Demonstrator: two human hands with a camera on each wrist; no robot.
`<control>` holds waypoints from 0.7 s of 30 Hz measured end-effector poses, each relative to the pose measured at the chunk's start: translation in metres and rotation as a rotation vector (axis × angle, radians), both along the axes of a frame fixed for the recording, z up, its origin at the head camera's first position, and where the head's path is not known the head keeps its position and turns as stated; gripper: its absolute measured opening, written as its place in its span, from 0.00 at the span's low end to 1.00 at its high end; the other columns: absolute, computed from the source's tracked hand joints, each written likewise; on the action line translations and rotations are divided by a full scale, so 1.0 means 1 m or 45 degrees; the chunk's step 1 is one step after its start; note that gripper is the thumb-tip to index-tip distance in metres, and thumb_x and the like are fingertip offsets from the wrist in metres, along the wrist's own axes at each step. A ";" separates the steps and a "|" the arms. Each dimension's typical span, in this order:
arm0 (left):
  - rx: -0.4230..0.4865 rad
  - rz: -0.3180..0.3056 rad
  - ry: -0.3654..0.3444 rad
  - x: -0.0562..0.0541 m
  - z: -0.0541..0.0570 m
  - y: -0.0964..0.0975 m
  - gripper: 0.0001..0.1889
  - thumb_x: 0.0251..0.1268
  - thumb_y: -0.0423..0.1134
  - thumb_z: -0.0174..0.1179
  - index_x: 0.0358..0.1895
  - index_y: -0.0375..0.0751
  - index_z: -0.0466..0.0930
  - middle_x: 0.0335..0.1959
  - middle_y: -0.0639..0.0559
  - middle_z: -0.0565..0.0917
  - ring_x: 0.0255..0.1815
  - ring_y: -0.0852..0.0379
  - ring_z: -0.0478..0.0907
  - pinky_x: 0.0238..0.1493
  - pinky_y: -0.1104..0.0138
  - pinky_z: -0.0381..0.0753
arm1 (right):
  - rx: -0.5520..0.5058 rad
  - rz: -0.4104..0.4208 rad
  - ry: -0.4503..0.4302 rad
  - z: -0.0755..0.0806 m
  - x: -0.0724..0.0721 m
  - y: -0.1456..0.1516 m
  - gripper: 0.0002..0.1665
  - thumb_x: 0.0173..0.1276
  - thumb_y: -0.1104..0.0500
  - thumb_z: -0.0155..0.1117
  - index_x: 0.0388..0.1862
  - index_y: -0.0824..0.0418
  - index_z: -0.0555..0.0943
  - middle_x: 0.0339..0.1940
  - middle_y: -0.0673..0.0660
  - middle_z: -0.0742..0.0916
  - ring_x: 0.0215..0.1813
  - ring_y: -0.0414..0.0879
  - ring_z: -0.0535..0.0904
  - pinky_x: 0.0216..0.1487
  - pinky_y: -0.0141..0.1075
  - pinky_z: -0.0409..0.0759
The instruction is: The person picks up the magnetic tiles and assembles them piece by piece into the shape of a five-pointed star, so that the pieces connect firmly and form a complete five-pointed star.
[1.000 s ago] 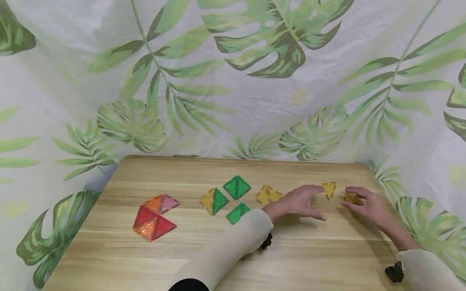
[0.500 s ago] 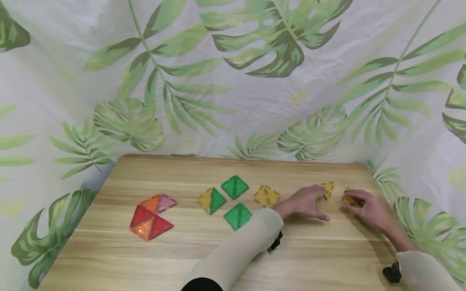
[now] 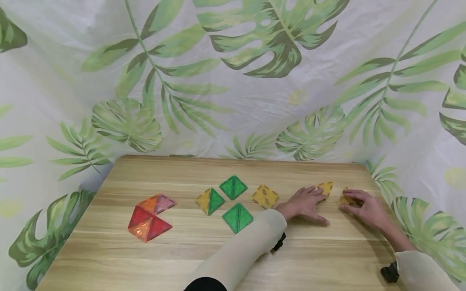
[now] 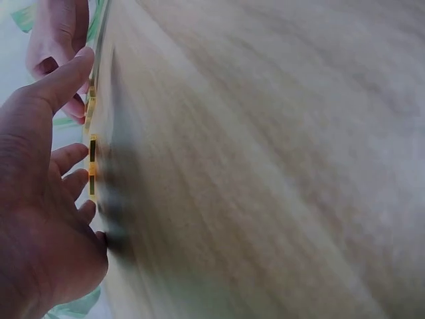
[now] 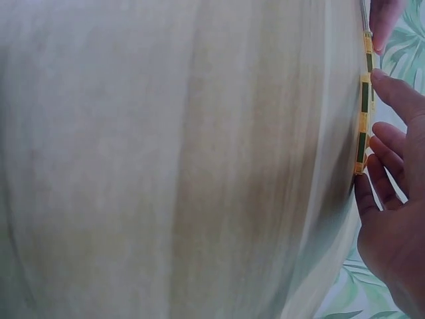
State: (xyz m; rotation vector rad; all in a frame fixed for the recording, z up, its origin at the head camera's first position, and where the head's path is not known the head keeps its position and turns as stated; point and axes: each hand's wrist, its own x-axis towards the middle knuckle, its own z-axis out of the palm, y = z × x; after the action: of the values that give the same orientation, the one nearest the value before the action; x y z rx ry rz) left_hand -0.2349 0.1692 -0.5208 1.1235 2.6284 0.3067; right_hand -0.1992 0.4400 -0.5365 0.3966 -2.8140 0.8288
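Since a second ago, the left hand has shifted right, its spread, loosely extended fingers now touching the left yellow triangle. On the surface's far right, the right hand pinches the right yellow triangle, just apart from its neighbour. Farther left lies a yellow diamond.

Cream sleeves, left one with black patch; black wrist units; bare hands.
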 end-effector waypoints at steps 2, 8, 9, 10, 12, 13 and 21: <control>-0.019 -0.008 0.029 0.001 0.002 -0.001 0.49 0.65 0.77 0.59 0.85 0.62 0.59 0.87 0.62 0.53 0.88 0.58 0.46 0.85 0.63 0.47 | -0.006 0.012 0.005 -0.001 0.000 0.000 0.28 0.62 0.54 0.83 0.56 0.68 0.88 0.61 0.70 0.86 0.64 0.71 0.79 0.58 0.12 0.57; -0.043 -0.049 0.115 0.004 0.005 -0.005 0.46 0.63 0.79 0.59 0.81 0.63 0.66 0.82 0.61 0.62 0.84 0.60 0.53 0.83 0.67 0.51 | -0.005 0.029 0.024 -0.001 0.002 0.000 0.27 0.61 0.55 0.84 0.54 0.69 0.88 0.60 0.71 0.86 0.63 0.72 0.79 0.57 0.10 0.55; -0.037 -0.050 0.112 0.004 0.005 -0.006 0.45 0.63 0.78 0.60 0.81 0.64 0.68 0.81 0.61 0.64 0.83 0.60 0.55 0.82 0.68 0.52 | -0.001 0.029 0.024 -0.001 0.002 -0.001 0.27 0.61 0.55 0.84 0.54 0.69 0.89 0.59 0.71 0.86 0.63 0.72 0.79 0.57 0.11 0.55; -0.032 -0.052 0.111 0.006 0.006 -0.007 0.45 0.62 0.78 0.61 0.80 0.64 0.69 0.78 0.62 0.66 0.81 0.60 0.57 0.81 0.68 0.54 | 0.003 0.030 0.029 -0.001 0.003 -0.001 0.27 0.60 0.55 0.85 0.53 0.69 0.89 0.59 0.71 0.87 0.62 0.72 0.79 0.57 0.11 0.55; -0.011 -0.054 0.102 0.008 0.008 -0.010 0.43 0.61 0.78 0.62 0.77 0.64 0.73 0.73 0.62 0.69 0.77 0.61 0.61 0.78 0.71 0.58 | 0.002 0.035 0.039 -0.001 0.004 -0.002 0.27 0.59 0.55 0.85 0.52 0.69 0.89 0.58 0.71 0.87 0.62 0.72 0.79 0.57 0.10 0.55; 0.000 -0.054 0.092 0.009 0.008 -0.011 0.42 0.61 0.77 0.63 0.76 0.64 0.75 0.71 0.62 0.69 0.74 0.61 0.63 0.76 0.72 0.60 | 0.002 0.036 0.043 -0.001 0.005 -0.002 0.27 0.58 0.55 0.86 0.52 0.69 0.89 0.58 0.71 0.87 0.61 0.72 0.79 0.57 0.10 0.55; 0.041 -0.064 0.041 0.018 0.013 -0.018 0.36 0.59 0.75 0.68 0.67 0.65 0.82 0.66 0.62 0.72 0.66 0.62 0.65 0.63 0.75 0.70 | 0.030 0.028 0.075 0.000 0.010 -0.006 0.27 0.56 0.54 0.87 0.49 0.69 0.89 0.57 0.69 0.87 0.60 0.71 0.80 0.58 0.15 0.58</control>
State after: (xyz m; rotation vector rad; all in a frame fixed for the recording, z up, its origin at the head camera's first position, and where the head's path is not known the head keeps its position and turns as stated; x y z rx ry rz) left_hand -0.2166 0.1510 -0.5081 1.2127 2.6273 0.3243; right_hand -0.1893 0.4336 -0.5361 0.4484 -2.7726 0.7760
